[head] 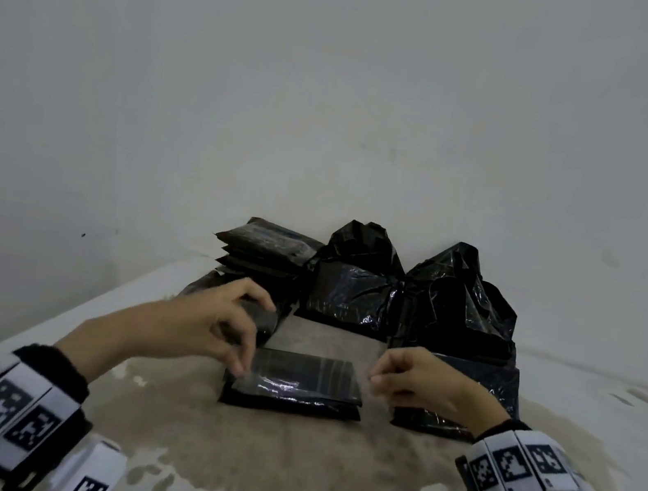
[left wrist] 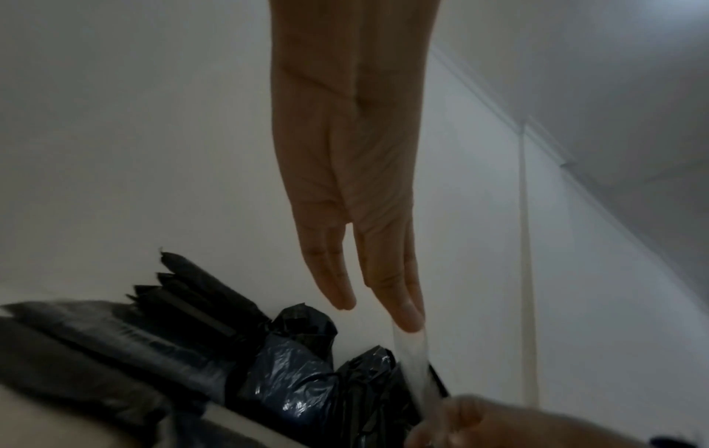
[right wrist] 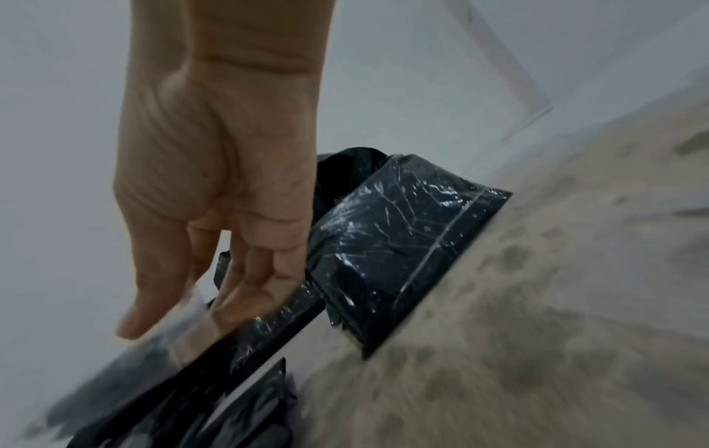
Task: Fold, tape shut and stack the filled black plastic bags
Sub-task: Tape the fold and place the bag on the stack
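A folded black bag (head: 288, 401) lies flat in the middle of the surface. A strip of clear tape (head: 288, 386) stretches across its top. My left hand (head: 238, 366) pinches the tape's left end at the bag's left edge; in the left wrist view its fingertips (left wrist: 406, 321) hold the tape (left wrist: 412, 360) taut. My right hand (head: 374, 377) pinches the other end just off the bag's right edge. In the right wrist view the tape (right wrist: 180, 330) is a blur under the thumb and fingers. A stack of folded bags (head: 264, 252) stands at the back left.
Two loose filled black bags (head: 354, 285) (head: 462, 308) stand against the wall at the back. Another flat black bag (head: 479, 385) lies under my right wrist, also seen as the flat bag (right wrist: 403, 242). The stained beige surface (head: 273, 474) ends at a wall on the left.
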